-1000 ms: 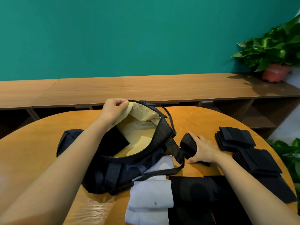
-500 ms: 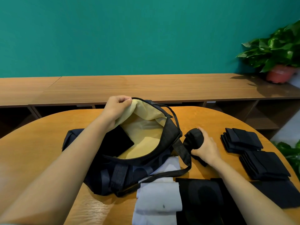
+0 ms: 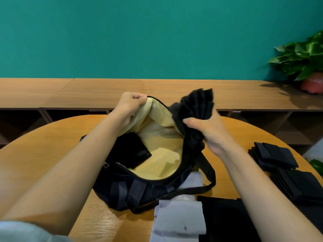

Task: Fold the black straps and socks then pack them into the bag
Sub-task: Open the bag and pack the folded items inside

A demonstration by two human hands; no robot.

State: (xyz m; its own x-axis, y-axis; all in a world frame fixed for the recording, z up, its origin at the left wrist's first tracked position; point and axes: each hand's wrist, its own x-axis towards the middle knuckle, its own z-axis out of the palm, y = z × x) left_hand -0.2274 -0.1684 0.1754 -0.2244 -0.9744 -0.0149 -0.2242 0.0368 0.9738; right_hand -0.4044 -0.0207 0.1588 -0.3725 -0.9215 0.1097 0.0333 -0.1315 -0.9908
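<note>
A dark bag (image 3: 139,189) with a yellow lining lies open in the middle of the round wooden table (image 3: 43,145). My left hand (image 3: 128,104) pinches the far rim of the bag and lifts it. My right hand (image 3: 208,131) grips a bundle of folded black straps (image 3: 195,105) held above the bag's right edge. A flat black item (image 3: 132,151) lies inside the bag on the left. Folded white socks (image 3: 180,217) rest on the table in front of the bag.
Two stacks of folded black pieces (image 3: 274,154) sit at the table's right side, and a flat black cloth (image 3: 225,219) lies near the front edge. A low wooden shelf (image 3: 87,91) runs along the teal wall, with a potted plant (image 3: 307,67) at the right.
My right hand has lifted the black strap bundle from the table beside the bag up and leftward over the bag's opening. My left hand keeps holding the rim.
</note>
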